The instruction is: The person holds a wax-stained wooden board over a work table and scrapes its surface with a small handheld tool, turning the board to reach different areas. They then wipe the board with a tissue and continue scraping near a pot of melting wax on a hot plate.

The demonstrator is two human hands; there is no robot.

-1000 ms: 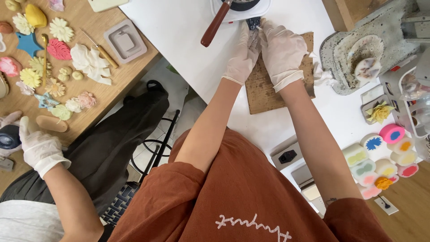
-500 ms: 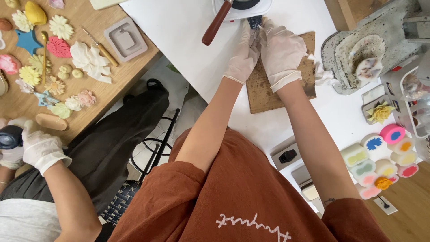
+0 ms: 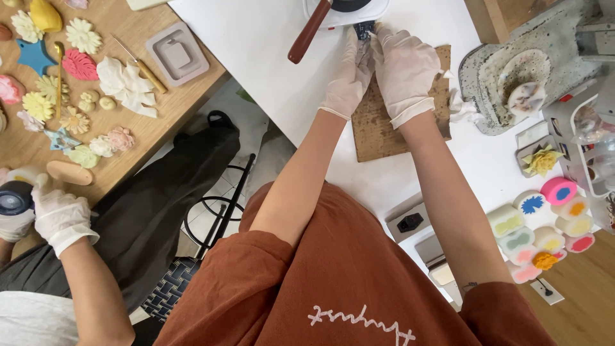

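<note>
Both my hands wear white gloves and meet at the far edge of a brown cork board (image 3: 384, 128) on the white table (image 3: 256, 51). My left hand (image 3: 349, 77) and my right hand (image 3: 403, 67) pinch a small dark object (image 3: 364, 29) between their fingertips. It sits just in front of a white hot plate (image 3: 320, 13). A pan with a brown wooden handle (image 3: 307, 35) rests on that plate, left of my fingers. What the dark object is cannot be told.
A speckled grey tray (image 3: 487, 83) stands at the right, with colourful round moulds (image 3: 544, 218) below it. Another person's gloved hand (image 3: 57, 214) holds a dark bottle (image 3: 14, 198) at the left by a wooden table (image 3: 128, 141) with several wax flowers and a grey mould (image 3: 176, 54).
My hands stay pinched on the dark object and have barely shifted. The other person's gloved hand has lifted slightly with the dark bottle.
</note>
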